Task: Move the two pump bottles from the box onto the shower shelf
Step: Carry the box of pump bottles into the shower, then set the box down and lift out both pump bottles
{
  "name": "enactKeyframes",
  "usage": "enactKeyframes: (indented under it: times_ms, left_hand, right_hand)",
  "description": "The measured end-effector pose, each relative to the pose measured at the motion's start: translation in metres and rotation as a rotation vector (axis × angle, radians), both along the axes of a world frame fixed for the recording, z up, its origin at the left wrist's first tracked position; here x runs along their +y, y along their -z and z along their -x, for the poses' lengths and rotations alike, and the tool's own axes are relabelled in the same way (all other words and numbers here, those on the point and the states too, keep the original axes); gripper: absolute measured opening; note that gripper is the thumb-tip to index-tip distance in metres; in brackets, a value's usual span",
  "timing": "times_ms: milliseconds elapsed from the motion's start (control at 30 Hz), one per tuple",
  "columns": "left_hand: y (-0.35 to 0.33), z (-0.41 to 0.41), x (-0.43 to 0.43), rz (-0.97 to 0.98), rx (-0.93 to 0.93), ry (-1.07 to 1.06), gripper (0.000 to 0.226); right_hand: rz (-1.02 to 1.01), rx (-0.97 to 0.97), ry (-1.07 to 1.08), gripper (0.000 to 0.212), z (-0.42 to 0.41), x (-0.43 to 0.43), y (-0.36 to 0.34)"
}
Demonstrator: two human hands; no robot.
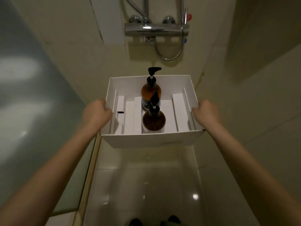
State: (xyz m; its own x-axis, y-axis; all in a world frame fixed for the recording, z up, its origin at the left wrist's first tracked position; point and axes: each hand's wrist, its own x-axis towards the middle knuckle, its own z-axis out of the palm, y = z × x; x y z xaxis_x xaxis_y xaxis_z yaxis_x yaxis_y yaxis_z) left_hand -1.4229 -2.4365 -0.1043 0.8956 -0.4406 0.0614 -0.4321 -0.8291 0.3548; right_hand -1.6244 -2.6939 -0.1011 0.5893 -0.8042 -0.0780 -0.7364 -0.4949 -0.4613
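Note:
I hold a white open-topped box out in front of me, above the shower floor. My left hand grips its left wall and my right hand grips its right wall, thumbs hooked over the rim. Two amber pump bottles with black pumps stand upright inside, one behind the other along the middle. The near bottle partly covers the far bottle, whose pump head rises above the box's back wall. The chrome shower shelf, part of the mixer bar, is on the wall ahead, above the box.
White cardboard dividers line the box's bottom. A shower hose loops below the mixer. A frosted glass panel stands at my left, tiled walls at the front and right. Glossy floor tiles lie below, with my feet at the bottom edge.

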Motion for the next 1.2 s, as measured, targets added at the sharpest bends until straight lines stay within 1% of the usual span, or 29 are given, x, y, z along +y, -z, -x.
enactKeyframes:
  times_ms: [67, 200, 433, 533, 633, 867, 1067, 1200]
  left_hand:
    - [0.036, -0.002, -0.003, 0.012, 0.001, 0.003, 0.004]
    - [0.099, -0.002, -0.003, 0.011, -0.008, -0.017, 0.006]
    - [0.235, -0.003, -0.008, 0.008, -0.012, 0.015, 0.011]
    - [0.292, 0.0, -0.013, 0.016, -0.01, 0.026, 0.011]
    - [0.349, 0.003, -0.017, 0.012, 0.005, 0.017, 0.018]
    - [0.476, 0.004, -0.021, -0.025, 0.072, -0.004, 0.015]
    - [0.57, 0.01, -0.024, -0.021, 0.063, -0.011, 0.017]
    - [0.624, 0.009, -0.027, -0.055, 0.092, -0.014, 0.017]
  right_hand:
    - [-0.008, 0.001, 0.011, 0.027, -0.002, -0.004, 0.035]
    - [-0.04, -0.004, 0.008, 0.028, 0.0, -0.005, 0.096]
    - [-0.061, 0.023, 0.018, 0.027, 0.002, -0.007, 0.239]
    - [-0.102, -0.003, 0.005, 0.025, 0.004, -0.01, 0.3]
    - [-0.08, 0.017, 0.007, 0.026, 0.004, -0.012, 0.356]
    - [-0.024, 0.09, 0.04, 0.025, 0.002, -0.012, 0.478]
    - [-0.06, 0.046, 0.031, 0.022, 0.008, -0.005, 0.571]
    - [-0.056, 0.077, 0.024, 0.023, 0.011, -0.006, 0.623]
